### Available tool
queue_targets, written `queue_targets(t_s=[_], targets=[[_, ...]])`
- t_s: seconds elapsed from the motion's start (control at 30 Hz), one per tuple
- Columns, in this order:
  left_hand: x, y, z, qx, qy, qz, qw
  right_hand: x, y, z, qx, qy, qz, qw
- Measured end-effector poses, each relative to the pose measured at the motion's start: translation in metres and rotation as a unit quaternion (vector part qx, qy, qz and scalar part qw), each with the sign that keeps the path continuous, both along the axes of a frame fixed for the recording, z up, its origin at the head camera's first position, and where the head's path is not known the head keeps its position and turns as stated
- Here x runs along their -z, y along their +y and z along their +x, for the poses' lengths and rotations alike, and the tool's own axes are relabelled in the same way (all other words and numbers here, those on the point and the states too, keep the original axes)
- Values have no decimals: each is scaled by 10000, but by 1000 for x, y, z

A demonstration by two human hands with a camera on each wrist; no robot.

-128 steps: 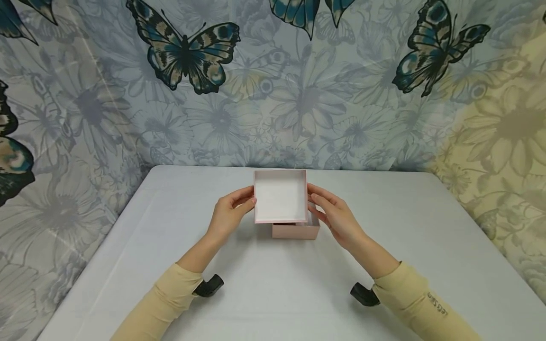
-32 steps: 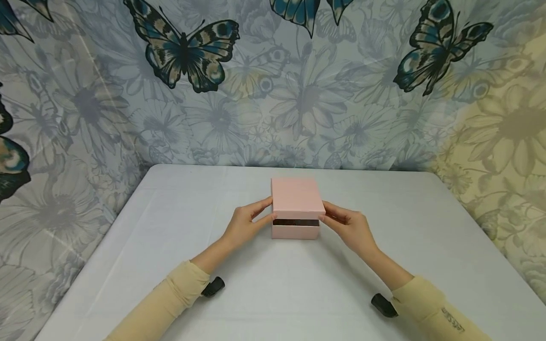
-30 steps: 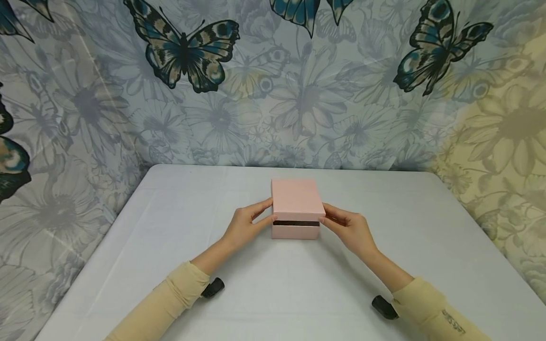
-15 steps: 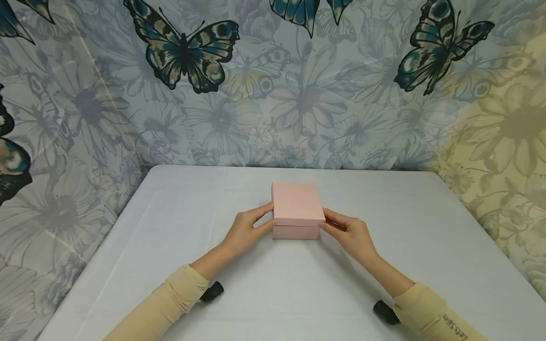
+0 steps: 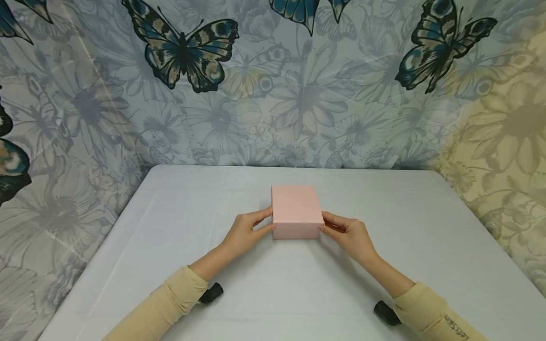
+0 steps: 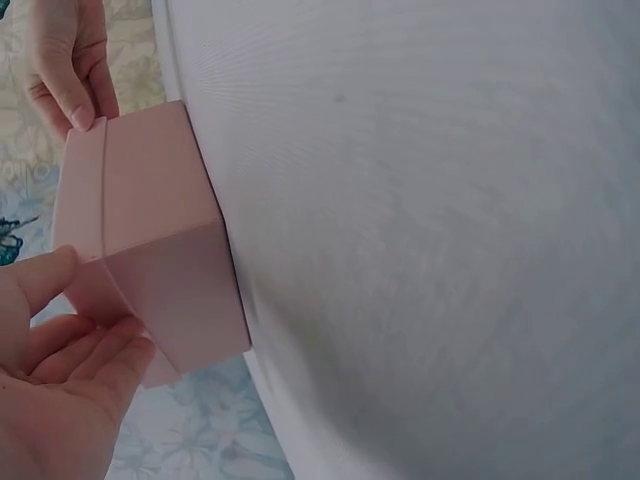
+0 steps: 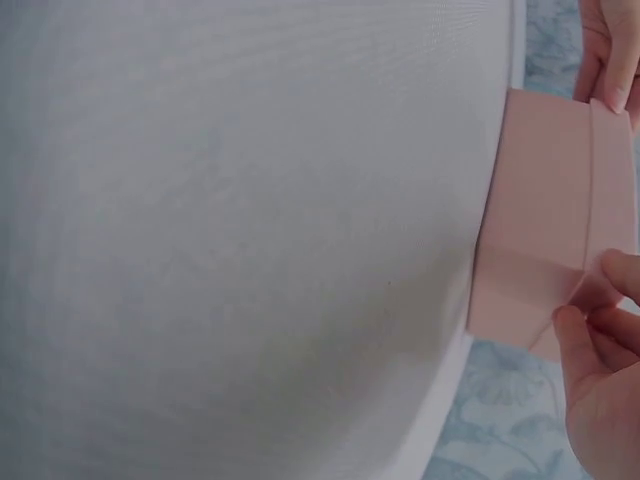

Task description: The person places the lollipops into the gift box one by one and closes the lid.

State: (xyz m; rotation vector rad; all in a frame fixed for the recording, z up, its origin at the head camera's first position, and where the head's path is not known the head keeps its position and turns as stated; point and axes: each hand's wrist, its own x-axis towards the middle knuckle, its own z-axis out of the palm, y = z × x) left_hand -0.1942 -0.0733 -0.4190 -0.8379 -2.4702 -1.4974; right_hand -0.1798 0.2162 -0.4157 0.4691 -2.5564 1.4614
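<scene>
A pink box (image 5: 295, 233) stands on the table with its pink lid (image 5: 297, 203) on top, and the lid's front rim sits low over the base. Its inside is hidden. My left hand (image 5: 245, 230) pinches the lid's left side, thumb near the front corner. Opposite it, my right hand (image 5: 350, 237) holds the lid's right side in the same way. In the left wrist view a thin seam separates the lid (image 6: 80, 195) from the base (image 6: 165, 190). The right wrist view shows fingers along the lid's edge (image 7: 612, 170), with the base (image 7: 535, 190) against the table.
A white cloth (image 5: 290, 289) covers the table, reaching back to a wall (image 5: 298, 118) printed with butterflies and flowers. Black wrist cameras (image 5: 212, 292) hang by both yellow sleeves (image 5: 166, 298).
Earlier the lid was held tilted, its white inside showing, left of the box. It then came level over the base and down, closing the dark gap. Both hands moved down with it.
</scene>
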Motion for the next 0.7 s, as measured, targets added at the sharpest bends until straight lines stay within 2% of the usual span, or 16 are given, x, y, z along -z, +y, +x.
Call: queue_targets(t_s=[0.17, 0.3, 0.43, 0.53, 0.7], targets=[[1, -1, 1, 1, -98, -119, 9999, 0, 0, -1, -15, -174, 123, 9998], [-5, 1, 1, -349, -319, -477, 9977, -10, 0, -5, -72, -273, 695, 9972], [-15, 3, -6, -648, -606, -901, 9920, -23, -1, -19, -398, -253, 1359, 9896], [-21, 5, -17, -508, -735, -1179, 9890, -29, -3, -34, -740, -277, 1654, 9831], [-24, 7, -33, 47, -707, -1862, 9799, -28, -5, -51, -1327, -610, 1846, 9719]])
